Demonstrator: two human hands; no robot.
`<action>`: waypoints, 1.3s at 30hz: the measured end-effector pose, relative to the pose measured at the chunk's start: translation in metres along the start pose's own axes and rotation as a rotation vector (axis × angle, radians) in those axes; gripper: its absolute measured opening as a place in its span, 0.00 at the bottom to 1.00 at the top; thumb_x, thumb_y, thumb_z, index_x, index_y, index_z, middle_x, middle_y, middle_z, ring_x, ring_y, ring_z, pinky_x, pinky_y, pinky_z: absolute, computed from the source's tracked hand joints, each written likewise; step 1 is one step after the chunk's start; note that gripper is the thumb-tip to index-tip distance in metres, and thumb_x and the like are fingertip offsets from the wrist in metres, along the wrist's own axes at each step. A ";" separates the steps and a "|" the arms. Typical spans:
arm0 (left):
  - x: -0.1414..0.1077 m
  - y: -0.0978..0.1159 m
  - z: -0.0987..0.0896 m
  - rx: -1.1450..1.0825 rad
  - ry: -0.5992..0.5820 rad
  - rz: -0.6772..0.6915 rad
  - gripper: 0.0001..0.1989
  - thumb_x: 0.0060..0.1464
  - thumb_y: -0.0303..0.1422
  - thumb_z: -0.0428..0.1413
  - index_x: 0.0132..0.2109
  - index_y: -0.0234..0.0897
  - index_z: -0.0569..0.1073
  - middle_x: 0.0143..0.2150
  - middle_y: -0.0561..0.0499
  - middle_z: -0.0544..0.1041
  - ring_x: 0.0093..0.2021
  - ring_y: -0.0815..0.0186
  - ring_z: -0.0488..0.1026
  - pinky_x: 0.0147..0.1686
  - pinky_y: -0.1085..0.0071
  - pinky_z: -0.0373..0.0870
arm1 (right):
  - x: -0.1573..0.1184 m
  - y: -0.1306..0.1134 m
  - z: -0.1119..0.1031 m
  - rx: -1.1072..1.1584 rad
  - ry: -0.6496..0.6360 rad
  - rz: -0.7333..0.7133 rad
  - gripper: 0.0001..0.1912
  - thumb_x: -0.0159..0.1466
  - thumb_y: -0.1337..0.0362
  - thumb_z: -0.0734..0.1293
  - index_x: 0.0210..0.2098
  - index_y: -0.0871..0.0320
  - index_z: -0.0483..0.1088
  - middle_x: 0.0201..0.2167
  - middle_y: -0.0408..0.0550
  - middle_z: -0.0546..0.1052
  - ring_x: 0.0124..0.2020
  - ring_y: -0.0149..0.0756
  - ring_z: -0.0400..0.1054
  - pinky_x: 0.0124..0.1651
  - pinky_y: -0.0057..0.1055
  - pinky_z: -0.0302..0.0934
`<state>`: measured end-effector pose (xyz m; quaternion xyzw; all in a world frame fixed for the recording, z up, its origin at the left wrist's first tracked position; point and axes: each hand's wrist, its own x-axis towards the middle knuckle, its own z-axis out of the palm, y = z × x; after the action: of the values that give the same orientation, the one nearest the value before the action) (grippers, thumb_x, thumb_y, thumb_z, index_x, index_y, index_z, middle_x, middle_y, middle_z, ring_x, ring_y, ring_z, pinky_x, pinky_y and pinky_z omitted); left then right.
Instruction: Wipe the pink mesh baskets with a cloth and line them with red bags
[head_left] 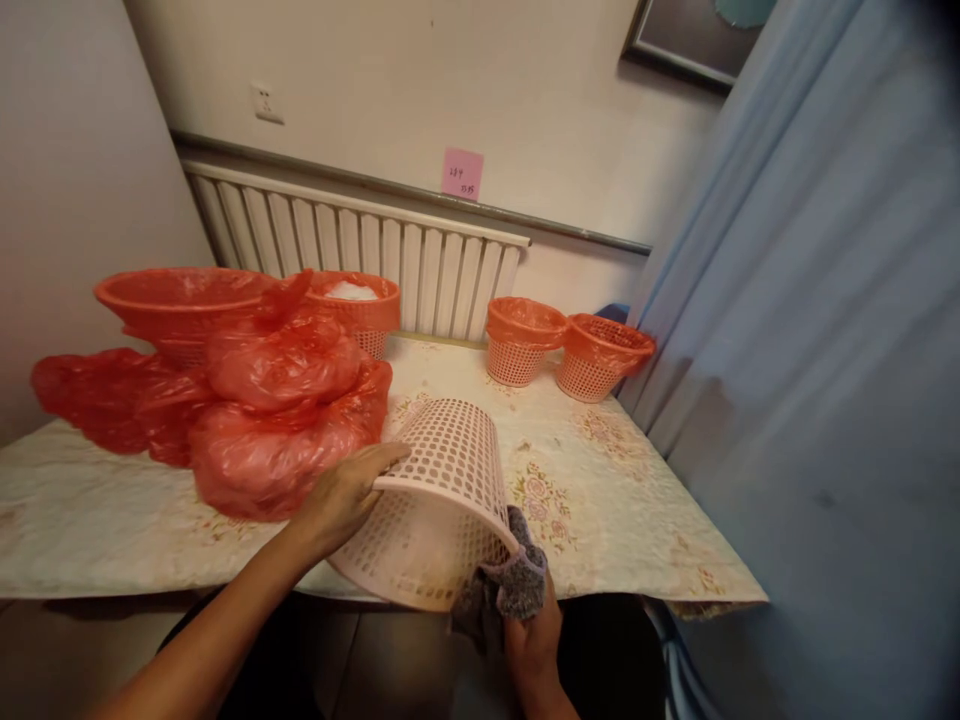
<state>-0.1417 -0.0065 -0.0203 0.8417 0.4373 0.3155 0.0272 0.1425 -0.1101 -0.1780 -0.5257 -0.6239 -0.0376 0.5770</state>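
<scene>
A pale pink perforated plastic wastebasket (455, 446) lies tipped on its side at the table's near edge, its mouth turned toward me. My left hand (346, 500) is closed on the left part of its rim, thumb on the outer wall. My right hand (534, 632) holds a dark grey cloth (523, 580), which is wrapped over the right side of the rim. Part of the right hand's fingers is hidden by the cloth. Left of the wastebasket, close to my left hand, sit bulging red plastic bags (277, 450).
Two small baskets lined with red bags, one (517, 340) beside another (600, 355), stand at the back right. Lined baskets (187, 300) also stand at the back left. A radiator (427, 270) runs behind the flowered tablecloth (637, 510); a blue curtain (810, 350) hangs right.
</scene>
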 end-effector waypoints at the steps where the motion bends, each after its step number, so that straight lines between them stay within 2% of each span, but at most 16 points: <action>1: 0.002 0.001 -0.002 0.041 0.037 -0.044 0.23 0.55 0.24 0.47 0.58 0.36 0.68 0.55 0.42 0.74 0.56 0.55 0.70 0.56 0.53 0.68 | -0.001 -0.005 -0.002 0.020 -0.007 -0.018 0.19 0.63 0.61 0.62 0.54 0.57 0.66 0.45 0.54 0.76 0.46 0.46 0.73 0.44 0.43 0.70; 5: -0.004 0.027 -0.001 0.265 0.355 -0.305 0.34 0.52 0.25 0.54 0.65 0.31 0.56 0.61 0.32 0.62 0.62 0.41 0.58 0.58 0.39 0.57 | 0.004 -0.027 -0.009 0.016 -0.027 -0.036 0.19 0.62 0.60 0.63 0.53 0.56 0.67 0.45 0.53 0.76 0.46 0.47 0.73 0.45 0.43 0.70; 7: -0.021 0.049 0.009 0.246 0.473 -0.320 0.32 0.54 0.27 0.54 0.64 0.30 0.55 0.61 0.31 0.59 0.63 0.41 0.56 0.59 0.39 0.55 | 0.006 -0.034 -0.012 -0.009 -0.022 -0.016 0.19 0.62 0.61 0.63 0.52 0.56 0.68 0.45 0.53 0.77 0.46 0.47 0.73 0.46 0.42 0.70; 9: -0.042 0.071 0.025 0.098 0.616 -0.257 0.26 0.56 0.29 0.54 0.60 0.31 0.59 0.56 0.33 0.63 0.60 0.46 0.60 0.58 0.46 0.60 | 0.006 -0.037 -0.015 -0.024 -0.015 0.008 0.18 0.61 0.62 0.63 0.51 0.56 0.68 0.44 0.52 0.77 0.46 0.46 0.74 0.45 0.40 0.70; 10: -0.051 0.081 0.034 -0.013 0.587 -0.231 0.21 0.57 0.29 0.53 0.57 0.34 0.62 0.52 0.36 0.67 0.57 0.49 0.64 0.56 0.49 0.63 | 0.006 -0.037 -0.017 -0.025 -0.018 0.015 0.18 0.61 0.62 0.63 0.51 0.55 0.68 0.44 0.52 0.77 0.45 0.45 0.74 0.44 0.38 0.71; 12: -0.062 0.098 0.050 -0.309 0.294 -0.234 0.11 0.60 0.32 0.50 0.50 0.38 0.67 0.43 0.43 0.73 0.46 0.56 0.72 0.46 0.58 0.71 | 0.005 -0.037 -0.020 -0.002 -0.041 0.014 0.17 0.62 0.62 0.63 0.51 0.55 0.68 0.44 0.51 0.77 0.45 0.44 0.74 0.43 0.37 0.71; 13: -0.062 0.106 0.056 -0.445 0.153 -0.313 0.11 0.61 0.35 0.49 0.49 0.38 0.68 0.41 0.44 0.75 0.43 0.57 0.74 0.43 0.60 0.73 | 0.005 -0.037 -0.021 0.019 -0.067 0.003 0.18 0.62 0.62 0.62 0.51 0.55 0.68 0.44 0.52 0.77 0.46 0.45 0.73 0.44 0.38 0.70; 16: -0.048 0.124 0.066 -0.726 -0.051 -0.388 0.13 0.60 0.39 0.50 0.46 0.36 0.70 0.39 0.45 0.78 0.40 0.58 0.75 0.41 0.63 0.72 | 0.005 -0.043 -0.025 0.091 -0.169 -0.079 0.20 0.63 0.61 0.62 0.54 0.56 0.66 0.47 0.54 0.75 0.50 0.48 0.71 0.49 0.43 0.69; 20: -0.021 0.142 0.069 -0.715 0.005 -0.506 0.09 0.54 0.39 0.55 0.32 0.37 0.69 0.31 0.50 0.75 0.33 0.61 0.72 0.34 0.67 0.69 | 0.011 -0.055 -0.031 0.159 -0.297 -0.149 0.23 0.64 0.62 0.61 0.59 0.55 0.63 0.51 0.55 0.74 0.53 0.47 0.69 0.50 0.44 0.68; 23: -0.010 0.147 0.068 -0.666 0.077 -0.581 0.08 0.54 0.36 0.52 0.29 0.38 0.67 0.26 0.53 0.71 0.30 0.62 0.70 0.32 0.68 0.67 | 0.020 -0.049 -0.039 0.235 -0.356 -0.151 0.20 0.66 0.61 0.59 0.56 0.54 0.67 0.47 0.53 0.76 0.47 0.44 0.73 0.45 0.39 0.70; 25: -0.006 0.145 0.065 -0.725 0.122 -0.574 0.07 0.55 0.35 0.49 0.33 0.38 0.68 0.28 0.52 0.72 0.33 0.61 0.71 0.36 0.67 0.68 | 0.031 -0.038 -0.047 0.240 -0.225 -0.066 0.18 0.65 0.60 0.59 0.52 0.54 0.69 0.43 0.50 0.78 0.44 0.43 0.74 0.42 0.36 0.71; 28: 0.000 0.132 0.059 -0.764 0.159 -0.521 0.08 0.55 0.35 0.47 0.37 0.38 0.69 0.29 0.53 0.72 0.35 0.61 0.71 0.37 0.67 0.68 | 0.058 -0.022 -0.059 0.183 0.067 0.155 0.18 0.63 0.61 0.63 0.51 0.58 0.70 0.42 0.52 0.78 0.44 0.44 0.74 0.48 0.40 0.69; 30: 0.003 0.122 0.057 -0.747 0.144 -0.471 0.08 0.55 0.35 0.47 0.36 0.37 0.69 0.31 0.52 0.72 0.36 0.61 0.70 0.38 0.66 0.68 | 0.082 -0.020 -0.066 0.193 0.154 0.218 0.19 0.62 0.61 0.65 0.51 0.60 0.70 0.46 0.54 0.77 0.49 0.46 0.71 0.54 0.46 0.64; 33: 0.006 0.107 0.059 -0.752 0.098 -0.431 0.10 0.57 0.36 0.46 0.38 0.36 0.69 0.33 0.51 0.73 0.37 0.61 0.70 0.40 0.66 0.68 | 0.115 -0.030 -0.068 0.236 0.215 0.186 0.21 0.62 0.60 0.65 0.54 0.58 0.69 0.53 0.54 0.72 0.55 0.46 0.66 0.61 0.48 0.57; 36: 0.007 0.098 0.067 -0.789 0.065 -0.436 0.12 0.59 0.36 0.45 0.40 0.35 0.70 0.35 0.50 0.74 0.39 0.60 0.72 0.42 0.64 0.69 | 0.135 -0.044 -0.054 0.239 0.147 0.116 0.20 0.63 0.61 0.64 0.55 0.56 0.68 0.55 0.54 0.70 0.55 0.44 0.66 0.59 0.46 0.60; 39: 0.004 0.094 0.077 -0.857 0.082 -0.413 0.14 0.57 0.34 0.47 0.47 0.34 0.71 0.42 0.47 0.77 0.48 0.58 0.72 0.50 0.62 0.68 | 0.140 -0.054 -0.025 0.188 -0.100 -0.068 0.19 0.65 0.64 0.61 0.55 0.55 0.68 0.55 0.53 0.71 0.59 0.45 0.63 0.60 0.48 0.60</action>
<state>-0.0298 -0.0432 -0.0500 0.6369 0.4266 0.4886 0.4168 0.1522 -0.0651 -0.0334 -0.4490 -0.6701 0.0280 0.5904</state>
